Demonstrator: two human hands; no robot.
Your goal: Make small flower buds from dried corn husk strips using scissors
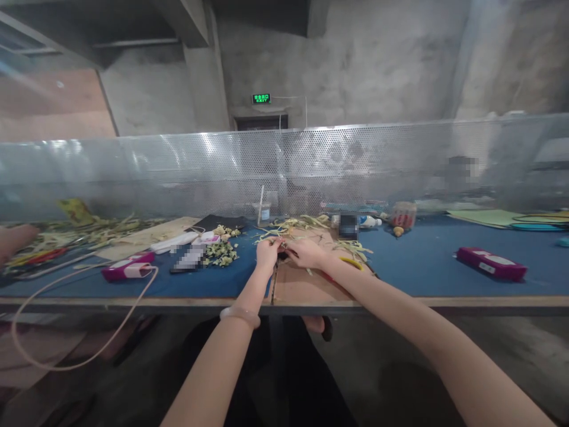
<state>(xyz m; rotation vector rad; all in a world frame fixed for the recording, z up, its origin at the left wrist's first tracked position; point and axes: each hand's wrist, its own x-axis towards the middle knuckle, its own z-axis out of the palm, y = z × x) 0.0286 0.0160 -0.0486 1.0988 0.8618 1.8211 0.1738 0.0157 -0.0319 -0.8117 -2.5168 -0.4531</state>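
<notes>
My left hand (267,255) and my right hand (306,254) meet over a sheet of brown cardboard (291,287) at the table's front. Both hands have their fingers pinched together at one spot. Whatever small piece sits between the fingertips is too small and covered to name. Pale yellow-green strips (304,224) lie loose just beyond my hands. Left of my left hand is a heap of small pale green folded pieces (222,254). A yellow curved loop (352,262) rests partly behind my right forearm.
Two magenta boxes (128,267) (491,264) lie on the blue table (420,261); a pale cable (57,367) hangs off the left one. A cup with a straw (263,212) stands before the perforated metal screen (204,160). Another person's hand (15,237) is at far left.
</notes>
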